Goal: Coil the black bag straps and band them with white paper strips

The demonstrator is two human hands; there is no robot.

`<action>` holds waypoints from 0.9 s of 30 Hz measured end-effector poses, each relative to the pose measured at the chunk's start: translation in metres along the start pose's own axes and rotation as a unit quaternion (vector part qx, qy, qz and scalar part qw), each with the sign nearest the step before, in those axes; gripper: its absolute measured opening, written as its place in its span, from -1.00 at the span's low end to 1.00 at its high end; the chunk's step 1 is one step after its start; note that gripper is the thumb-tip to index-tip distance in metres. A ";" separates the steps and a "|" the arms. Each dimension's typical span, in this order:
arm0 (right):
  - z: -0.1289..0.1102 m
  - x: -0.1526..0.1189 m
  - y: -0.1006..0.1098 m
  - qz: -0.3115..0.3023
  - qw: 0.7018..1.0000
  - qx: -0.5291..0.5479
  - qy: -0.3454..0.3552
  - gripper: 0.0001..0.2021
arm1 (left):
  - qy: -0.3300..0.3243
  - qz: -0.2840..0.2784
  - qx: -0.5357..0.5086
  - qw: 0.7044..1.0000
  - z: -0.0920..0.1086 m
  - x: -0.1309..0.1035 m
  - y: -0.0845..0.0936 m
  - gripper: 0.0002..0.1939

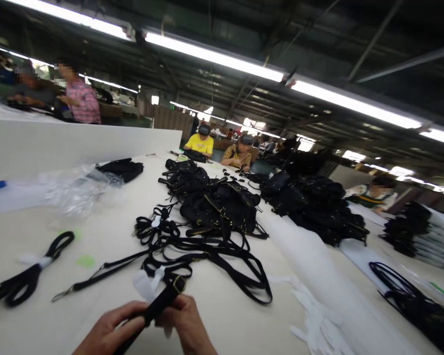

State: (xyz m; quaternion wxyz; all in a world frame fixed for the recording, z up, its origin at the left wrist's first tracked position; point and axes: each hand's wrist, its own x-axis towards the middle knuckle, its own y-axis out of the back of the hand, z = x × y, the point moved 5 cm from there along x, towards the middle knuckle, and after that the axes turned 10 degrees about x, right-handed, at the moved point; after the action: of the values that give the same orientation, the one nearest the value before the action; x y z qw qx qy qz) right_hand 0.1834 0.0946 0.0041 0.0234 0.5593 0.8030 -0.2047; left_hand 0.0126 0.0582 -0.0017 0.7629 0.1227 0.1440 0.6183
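At the table's near edge, my left hand (pixel 113 328) is closed on a folded black strap (pixel 161 301), with the thumb and fingers pinching its lower part. A gold-coloured buckle shows at the strap's upper end. My right hand (pixel 188 323) is closed round the strap's other side, below the buckle, its fingertips partly hidden behind it. A piece of white paper (pixel 146 285) sticks out by the strap, and a bit of white hangs under the right fingers. Just beyond lie loose black straps (pixel 222 254). To the left rests a bundled strap (pixel 31 276) with a white band and metal clips.
Black bags (pixel 218 204) are heaped mid-table, with another heap (pixel 311 204) to the right. Clear plastic bags (pixel 76 190) lie on the left before a white partition (pixel 77 145). White sheeting (pixel 318 266) and paper strips (pixel 314 315) lie on the right. Several people sit or stand beyond.
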 end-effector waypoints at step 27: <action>0.020 -0.028 -0.001 -0.058 0.984 -0.129 0.110 -0.60 | -0.001 0.086 0.186 0.979 -0.042 -0.001 0.000 -0.65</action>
State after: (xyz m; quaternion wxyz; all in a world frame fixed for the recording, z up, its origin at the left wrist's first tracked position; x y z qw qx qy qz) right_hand 0.1893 0.0627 -0.0066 -0.0048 0.5229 0.8516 -0.0373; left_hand -0.0036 0.0573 -0.0404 0.6710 0.2753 0.2443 0.6437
